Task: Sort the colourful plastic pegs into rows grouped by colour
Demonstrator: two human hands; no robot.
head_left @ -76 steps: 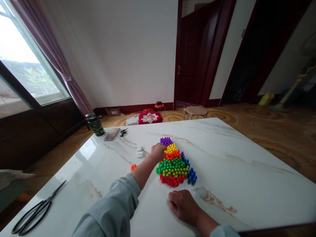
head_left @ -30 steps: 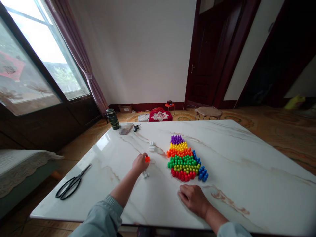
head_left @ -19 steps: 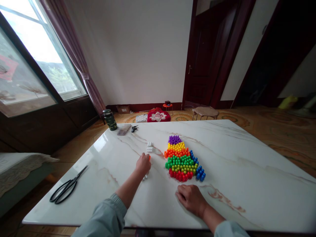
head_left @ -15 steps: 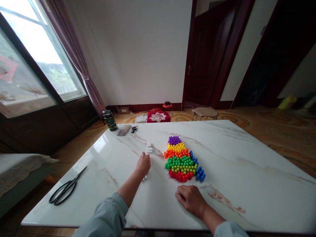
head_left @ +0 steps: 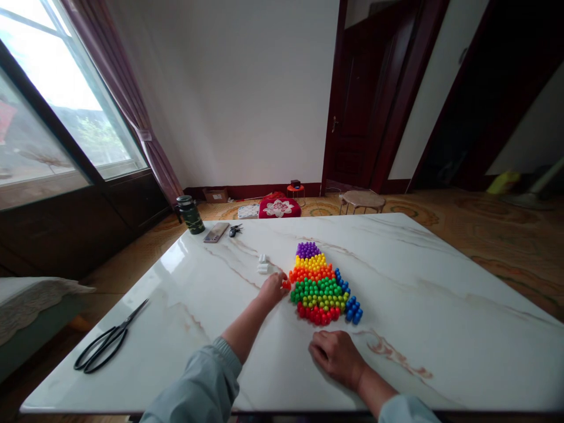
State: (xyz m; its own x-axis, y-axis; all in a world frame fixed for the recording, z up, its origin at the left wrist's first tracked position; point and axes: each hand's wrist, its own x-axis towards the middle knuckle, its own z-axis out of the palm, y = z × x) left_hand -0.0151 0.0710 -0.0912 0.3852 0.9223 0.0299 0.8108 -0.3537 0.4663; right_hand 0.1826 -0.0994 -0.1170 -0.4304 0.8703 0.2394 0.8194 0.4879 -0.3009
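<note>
Many round beads in coloured bands lie packed together on the white marbled table (head_left: 440,282): purple beads (head_left: 308,250), yellow beads (head_left: 311,262), orange beads (head_left: 312,272), green beads (head_left: 319,288), olive beads (head_left: 325,302) and red beads (head_left: 317,315). Blue beads (head_left: 353,310) line the right side. My left hand (head_left: 273,288) pinches small orange-red beads (head_left: 286,284) at the left edge of the orange and green bands. Curled and resting on the table just below the red beads is my right hand (head_left: 338,357), with nothing visible in it. Small white pieces (head_left: 262,268) lie beyond my left hand.
Black-handled scissors (head_left: 110,341) lie at the left. Toward the far left corner are a camouflage thermos (head_left: 190,215), a phone (head_left: 216,232) and keys (head_left: 235,230). A round stool (head_left: 362,200) and a red floral cushion (head_left: 279,207) stand past the far edge.
My left hand has moved right, from below the white pieces to the left edge of the bead bands, and orange-red beads now show at its fingertips. My right hand stays in place.
</note>
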